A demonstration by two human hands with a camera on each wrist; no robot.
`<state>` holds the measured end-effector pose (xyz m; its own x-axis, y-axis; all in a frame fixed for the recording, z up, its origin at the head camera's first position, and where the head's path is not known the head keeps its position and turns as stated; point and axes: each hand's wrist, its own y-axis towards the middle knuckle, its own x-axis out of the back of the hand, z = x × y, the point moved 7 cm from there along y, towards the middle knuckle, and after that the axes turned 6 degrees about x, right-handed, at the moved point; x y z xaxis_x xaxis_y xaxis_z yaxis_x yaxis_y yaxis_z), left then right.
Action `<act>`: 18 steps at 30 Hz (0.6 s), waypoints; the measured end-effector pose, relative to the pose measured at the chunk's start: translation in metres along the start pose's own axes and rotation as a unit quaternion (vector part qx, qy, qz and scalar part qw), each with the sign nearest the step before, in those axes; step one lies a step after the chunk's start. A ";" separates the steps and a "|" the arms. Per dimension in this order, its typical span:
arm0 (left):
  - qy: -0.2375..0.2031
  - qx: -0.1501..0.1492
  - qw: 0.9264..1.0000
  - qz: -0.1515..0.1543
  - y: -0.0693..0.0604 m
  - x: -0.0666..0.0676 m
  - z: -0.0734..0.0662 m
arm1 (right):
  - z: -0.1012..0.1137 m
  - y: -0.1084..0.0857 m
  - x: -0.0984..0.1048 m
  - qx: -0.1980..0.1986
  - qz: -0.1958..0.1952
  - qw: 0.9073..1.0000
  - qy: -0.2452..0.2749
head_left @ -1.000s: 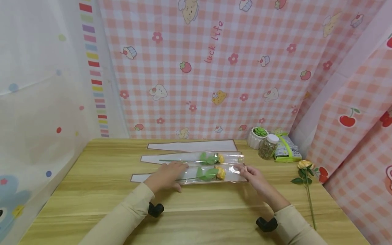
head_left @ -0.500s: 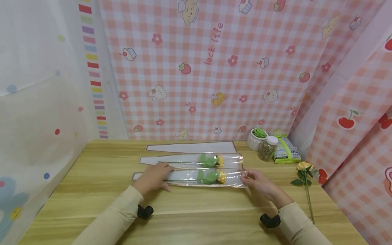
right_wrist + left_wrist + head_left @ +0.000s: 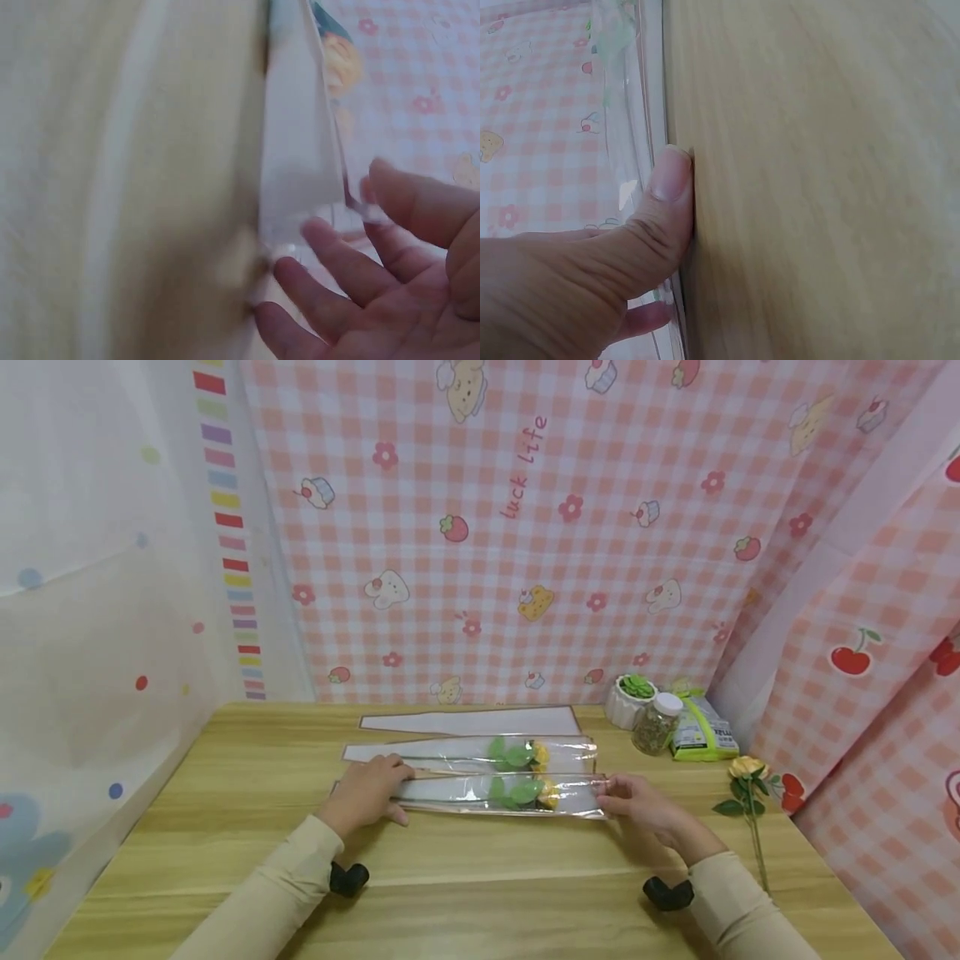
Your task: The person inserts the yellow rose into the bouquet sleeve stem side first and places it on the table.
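Note:
In the head view, a yellow artificial rose (image 3: 550,793) with green leaves lies inside the front flower sleeve (image 3: 450,790), which has a clear film face and white backing. My left hand (image 3: 365,795) rests across the sleeve's narrow left end, and its thumb (image 3: 673,176) lies along the near edge in the left wrist view. At the wide right end, my right hand (image 3: 636,806) pinches the sleeve's edge between thumb and fingers. Directly behind lies a second sleeved rose (image 3: 541,756), its film edge meeting the front one. The left hand covers part of the front sleeve's tail.
A flat white sleeve (image 3: 480,721) lies at the back of the wooden table (image 3: 480,893). Back right stand a potted succulent (image 3: 632,697), a lidded jar (image 3: 657,727) and a grey-green bag (image 3: 703,731). One loose yellow rose (image 3: 748,768) lies at the right.
My left hand has slid left along the front sleeve towards its narrow end. The right hand has moved slightly right and nearer, and the front sleeve with its rose has shifted a little right.

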<state>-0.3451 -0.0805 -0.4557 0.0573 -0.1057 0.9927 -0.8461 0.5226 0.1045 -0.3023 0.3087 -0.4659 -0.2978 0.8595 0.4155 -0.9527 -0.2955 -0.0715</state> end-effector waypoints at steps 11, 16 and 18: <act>-0.014 0.020 1.000 -0.003 0.000 -0.004 0.007 | 0.000 0.016 0.041 -0.042 0.010 0.999 0.004; -0.033 0.028 0.999 0.001 -0.001 -0.005 0.008 | 0.001 0.036 0.059 -0.038 0.007 0.999 -0.008; -0.036 0.033 0.999 0.005 -0.001 -0.006 0.008 | 0.002 0.045 0.062 -0.035 0.008 0.999 -0.013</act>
<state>-0.3493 -0.0873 -0.4623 0.0128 -0.1631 0.9865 -0.8793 0.4679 0.0888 -0.3634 0.3476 -0.4418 -0.3130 0.8428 0.4379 -0.9497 -0.2790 -0.1419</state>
